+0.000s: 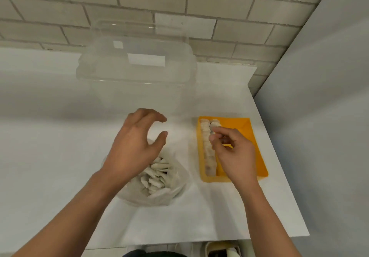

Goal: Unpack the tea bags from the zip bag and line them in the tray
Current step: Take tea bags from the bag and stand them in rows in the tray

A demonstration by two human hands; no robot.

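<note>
My right hand (235, 154) hung over the yellow tray (253, 136) at the right of the frame. Its fingers were curled in, and thumb and forefinger were drawn narrow at the top of the row of tea bags (207, 150) along the tray's left wall. I could not tell whether a bag was caught between those fingertips (214, 129) or whether they only touched the row.

My left hand (135, 146) hovered in mid-frame with its fingers wide and curved, holding nothing. It was just above the mouth of the zip bag (171, 192), where the loose tea bags (155, 176) lay heaped.

The row seemed the likeliest thing to go wrong. The bags stood on edge against each other, so a careless nudge from my knuckles could have tipped several flat. The zip bag was soft and slumped, with nothing pinning it. A one-handed tug at a tea bag might have dragged the whole bag along or spilled it.

The tray sat near the right edge of the white counter (50, 136), with a grey wall (319, 116) beyond it, so a push that way left little margin. The front edge ran close below my forearms. The right half of the tray was bare, and open counter stretched to the left of the frame. A clear plastic container (135, 66) stood well behind, at upper centre.
</note>
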